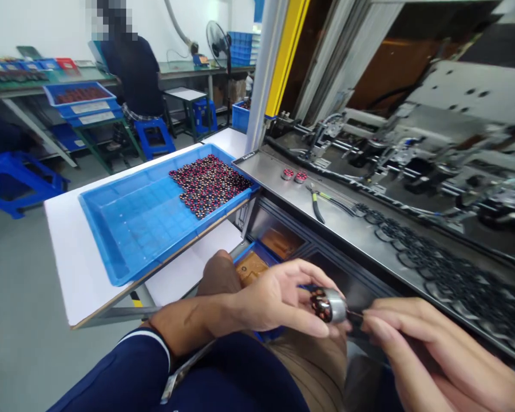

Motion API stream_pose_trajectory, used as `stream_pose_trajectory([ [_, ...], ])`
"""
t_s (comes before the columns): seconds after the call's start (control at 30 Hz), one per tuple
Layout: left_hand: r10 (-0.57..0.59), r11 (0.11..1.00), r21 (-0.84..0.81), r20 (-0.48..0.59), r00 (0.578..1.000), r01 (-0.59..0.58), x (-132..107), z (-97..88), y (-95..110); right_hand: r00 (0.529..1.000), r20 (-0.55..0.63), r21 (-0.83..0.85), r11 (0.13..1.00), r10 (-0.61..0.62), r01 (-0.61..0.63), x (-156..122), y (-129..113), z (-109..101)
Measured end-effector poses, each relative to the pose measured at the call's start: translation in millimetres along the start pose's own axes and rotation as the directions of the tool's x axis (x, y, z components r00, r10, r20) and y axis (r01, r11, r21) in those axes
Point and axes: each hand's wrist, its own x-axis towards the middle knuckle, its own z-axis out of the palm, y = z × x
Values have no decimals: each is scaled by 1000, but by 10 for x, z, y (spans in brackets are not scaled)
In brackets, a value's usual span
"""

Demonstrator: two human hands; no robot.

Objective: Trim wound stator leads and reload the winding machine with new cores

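Cradling a small cylindrical part [335, 305], the left hand [278, 300] of the person near me is held above the lap, its fingers curled around the part's copper-coloured windings and silver metal band. The right hand [412, 337] sits just beside it, thumb and fingers pinched together on a thin wire [355, 313] that runs out from the part's end.

From where I stand, a steel surface [274, 163] lies beyond the hands, along the front of a machine [476, 91]. On it rest two red-and-silver pieces [301, 177], side by side. Near them are pliers [316, 205] with black and yellow-green handles, and farther right a long heap of black rings [446, 280].

Over on the left, a white surface [64, 246] carries a blue tray [133, 229]; small dark, reddish pieces [214, 183] crowd its end nearer the machine. Across the room, a co-worker [133, 74] sits on a blue stool [154, 137], back turned.
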Motion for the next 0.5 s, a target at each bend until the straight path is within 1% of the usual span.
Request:
stream_pose_trajectory([
  [0.07, 115, 992, -46, -53, 992, -118, -20, 43, 31, 999, 37, -26, 1000, -7, 8, 34, -78, 7],
  [0.1, 137, 987, -74, -61, 989, -142, -20, 48, 44, 998, 52, -4, 1000, -16, 17, 56, -104, 14],
  [0.13, 127, 987, -95, -63, 990, -133, -14, 41, 52, 998, 60, 38, 999, -29, 27, 79, -120, 20],
  [0.17, 77, 990, -111, -61, 995, -83, -1, 24, 53, 997, 70, 87, 995, -44, 38, 99, -127, 27],
  [0.2, -15, 993, -121, -35, 999, 11, 15, 0, 47, 995, 79, 132, 990, -59, 48, 115, -126, 32],
  [0.23, -140, 982, -125, 27, 990, 143, 31, -26, 36, 994, 85, 166, 985, -69, 54, 126, -121, 35],
  [0.27, -276, 950, -114, 121, 954, 289, 44, -51, 21, 994, 82, 188, 980, -78, 61, 131, -116, 36],
  [0.3, -393, 903, -86, 229, 891, 420, 52, -72, 7, 994, 77, 203, 977, -82, 65, 132, -111, 34],
  [0.33, -470, 860, -49, 314, 825, 508, 53, -86, -4, 994, 70, 211, 975, -83, 67, 129, -109, 31],
  [0.37, -500, 841, -17, 360, 788, 541, 48, -93, -10, 995, 61, 213, 975, -82, 67, 124, -109, 26],
  [0.4, -488, 852, 1, 364, 794, 523, 37, -92, -9, 996, 49, 208, 976, -78, 66, 118, -110, 22],
  [0.43, -445, 883, 8, 328, 833, 469, 22, -84, -3, 997, 37, 198, 978, -69, 60, 111, -112, 17],
  [0.47, -380, 920, 13, 269, 885, 391, 6, -71, 6, 998, 21, 183, 982, -54, 49, 103, -113, 14],
  [0.5, -309, 950, 25, 208, 928, 311, -12, -54, 15, 999, 6, 164, 986, -32, 31, 95, -113, 14],
])
